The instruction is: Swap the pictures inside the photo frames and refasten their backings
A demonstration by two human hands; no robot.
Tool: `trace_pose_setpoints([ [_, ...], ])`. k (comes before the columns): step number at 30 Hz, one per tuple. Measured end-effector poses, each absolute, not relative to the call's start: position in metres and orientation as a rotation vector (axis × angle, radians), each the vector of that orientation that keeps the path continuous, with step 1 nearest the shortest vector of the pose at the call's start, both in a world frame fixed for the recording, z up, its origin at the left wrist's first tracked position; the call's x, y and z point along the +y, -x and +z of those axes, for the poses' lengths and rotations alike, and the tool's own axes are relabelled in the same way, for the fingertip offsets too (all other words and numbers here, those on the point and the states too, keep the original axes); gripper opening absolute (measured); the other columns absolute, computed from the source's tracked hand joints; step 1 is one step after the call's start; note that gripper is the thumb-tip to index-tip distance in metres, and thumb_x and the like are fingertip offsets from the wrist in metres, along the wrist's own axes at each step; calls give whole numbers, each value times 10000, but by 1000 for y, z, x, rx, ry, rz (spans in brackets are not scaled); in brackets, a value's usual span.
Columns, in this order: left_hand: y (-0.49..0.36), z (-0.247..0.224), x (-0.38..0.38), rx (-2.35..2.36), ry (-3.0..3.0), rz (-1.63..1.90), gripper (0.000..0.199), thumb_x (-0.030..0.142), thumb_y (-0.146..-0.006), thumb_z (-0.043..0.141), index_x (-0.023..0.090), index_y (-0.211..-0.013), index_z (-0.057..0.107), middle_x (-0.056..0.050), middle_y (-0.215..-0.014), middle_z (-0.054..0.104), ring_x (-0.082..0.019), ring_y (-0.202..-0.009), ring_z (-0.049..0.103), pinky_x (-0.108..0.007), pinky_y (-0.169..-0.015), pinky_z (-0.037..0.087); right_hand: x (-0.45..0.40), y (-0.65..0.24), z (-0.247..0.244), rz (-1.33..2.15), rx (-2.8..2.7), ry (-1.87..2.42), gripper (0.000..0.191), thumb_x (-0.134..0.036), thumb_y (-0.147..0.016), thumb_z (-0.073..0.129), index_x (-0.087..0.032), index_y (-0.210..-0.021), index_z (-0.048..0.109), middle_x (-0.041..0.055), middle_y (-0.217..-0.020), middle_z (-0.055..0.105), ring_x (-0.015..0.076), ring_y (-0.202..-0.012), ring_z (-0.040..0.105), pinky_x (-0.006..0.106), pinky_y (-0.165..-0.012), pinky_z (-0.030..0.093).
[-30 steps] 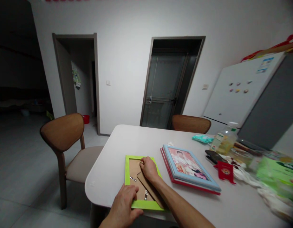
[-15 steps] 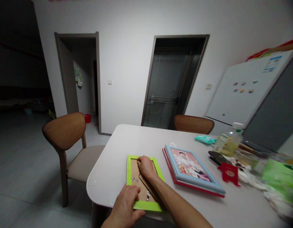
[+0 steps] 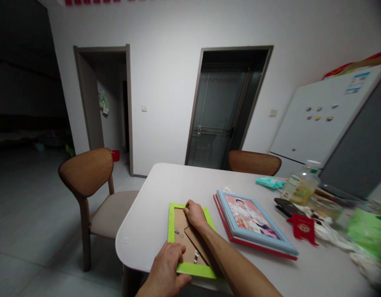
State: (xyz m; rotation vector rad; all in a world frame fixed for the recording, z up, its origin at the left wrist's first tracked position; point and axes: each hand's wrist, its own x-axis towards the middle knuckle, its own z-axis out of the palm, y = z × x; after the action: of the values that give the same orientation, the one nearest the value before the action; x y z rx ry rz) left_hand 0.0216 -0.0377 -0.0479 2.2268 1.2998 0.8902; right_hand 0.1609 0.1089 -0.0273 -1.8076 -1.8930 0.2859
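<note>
A lime-green picture frame point(image 3: 196, 270) lies back side up at the table's near edge, its brown backing board point(image 3: 186, 246) showing with small metal clips and a slanting stand flap. My left hand point(image 3: 168, 266) grips the frame's near left corner, thumb at the near edge and fingers over the board. My right hand point(image 3: 195, 214) has its fingers curled together at the frame's far end, over the backing; what they pinch, if anything, is hidden. My right forearm covers part of the frame's right side. Beside it, a light-blue frame with a photo point(image 3: 252, 216) rests on a red frame point(image 3: 221, 214).
On the white table point(image 3: 147, 214) at the right are a bottle point(image 3: 302, 183), a dark phone-like object point(image 3: 286, 206), a red packet point(image 3: 303, 227), a teal packet point(image 3: 270, 182) and green plastic point(image 3: 368, 231). Wooden chairs point(image 3: 88, 171) stand left and behind.
The view has shifted slightly, so the scene sits a little lower and further right. Both hands keep nearly the same places on the green frame.
</note>
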Motion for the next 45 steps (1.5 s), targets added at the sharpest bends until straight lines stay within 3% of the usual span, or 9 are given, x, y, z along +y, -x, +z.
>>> trace_pose_setpoints([
  [4, -21, -47, -38, 1316, -2206, 878, 516, 140, -521, 672, 166, -1008, 502, -38, -895, 572, -197, -834, 492, -328, -773, 405, 73, -168, -19, 325, -2038, 1600, 205, -249, -766, 451, -167, -863, 612, 50, -839, 606, 134, -763, 535, 214, -685, 365],
  [11, -22, -43, -41, 1312, -2194, 871, 489, 120, -542, 639, 177, -1010, 510, -21, -896, 563, -185, -842, 475, -308, -785, 390, -7, -197, -16, 332, -2513, 1094, 217, -198, -768, 454, -196, -646, 633, 35, -772, 549, 149, -784, 475, 272, -717, 358],
  [17, -23, -41, -42, 1326, -2177, 843, 473, 116, -554, 620, 169, -1012, 512, -25, -892, 562, -179, -846, 479, -293, -772, 396, -29, -216, -15, 282, -2512, 967, 225, -207, -817, 390, -218, -815, 615, 45, -924, 532, 163, -902, 446, 325, -829, 332],
  [22, -24, -41, -43, 1331, -2178, 864, 458, 110, -559, 601, 180, -1002, 512, -24, -883, 561, -178, -852, 485, -293, -789, 393, -34, -221, -11, 236, -2529, 1001, 210, -219, -794, 430, -263, -916, 594, 30, -947, 517, 166, -911, 427, 315, -810, 331],
  [29, -25, -37, -43, 1330, -2189, 847, 441, 102, -557, 592, 174, -985, 513, -25, -868, 556, -175, -845, 490, -286, -788, 396, -32, -219, -15, 167, -2545, 1015, 168, -270, -752, 504, -280, -888, 602, 10, -919, 522, 170, -890, 416, 312, -793, 315],
  [36, -24, -37, -44, 1331, -2172, 841, 459, 107, -565, 589, 175, -1011, 510, -25, -883, 556, -175, -865, 497, -287, -810, 391, -8, -218, -29, 345, -2439, 1108, 142, -259, -733, 540, -299, -775, 670, 8, -842, 548, 151, -819, 461, 267, -701, 338],
  [45, -24, -36, -44, 1336, -2162, 832, 471, 101, -560, 587, 170, -1019, 507, -29, -902, 557, -168, -850, 502, -274, -793, 398, -4, -210, -30, 356, -2414, 1130, 154, -224, -682, 575, -311, -764, 674, -1, -824, 542, 155, -822, 452, 283, -720, 330],
])
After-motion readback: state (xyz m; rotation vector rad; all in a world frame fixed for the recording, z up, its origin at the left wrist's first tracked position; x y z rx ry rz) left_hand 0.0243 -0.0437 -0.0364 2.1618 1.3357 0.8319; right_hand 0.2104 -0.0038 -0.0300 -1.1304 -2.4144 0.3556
